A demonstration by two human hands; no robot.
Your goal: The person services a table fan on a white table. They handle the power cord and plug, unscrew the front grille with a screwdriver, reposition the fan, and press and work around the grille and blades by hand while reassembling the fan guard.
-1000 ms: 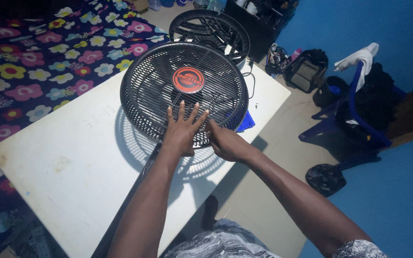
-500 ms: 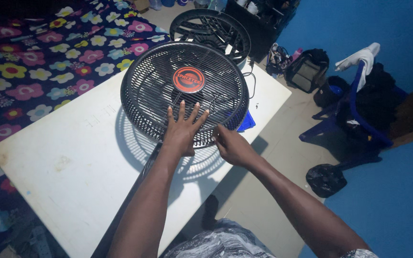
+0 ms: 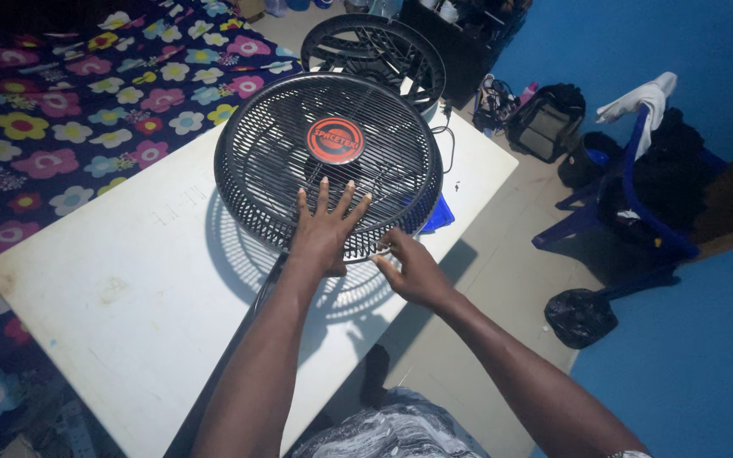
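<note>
Fingers spread wide, the left hand (image 3: 326,227) lies flat on the near part of the round black plastic fan grille (image 3: 329,161) on the white table (image 3: 112,288). The right hand (image 3: 413,270), fingers curled, pinches the grille's near-right rim.

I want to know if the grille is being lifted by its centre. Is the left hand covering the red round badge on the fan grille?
No, the left hand lies flat on the black fan grille below the red round badge, which shows uncovered.

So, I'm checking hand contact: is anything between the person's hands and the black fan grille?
Nothing visible. The left hand lies flat on the round black plastic fan grille, and the right hand touches its near rim.
</note>
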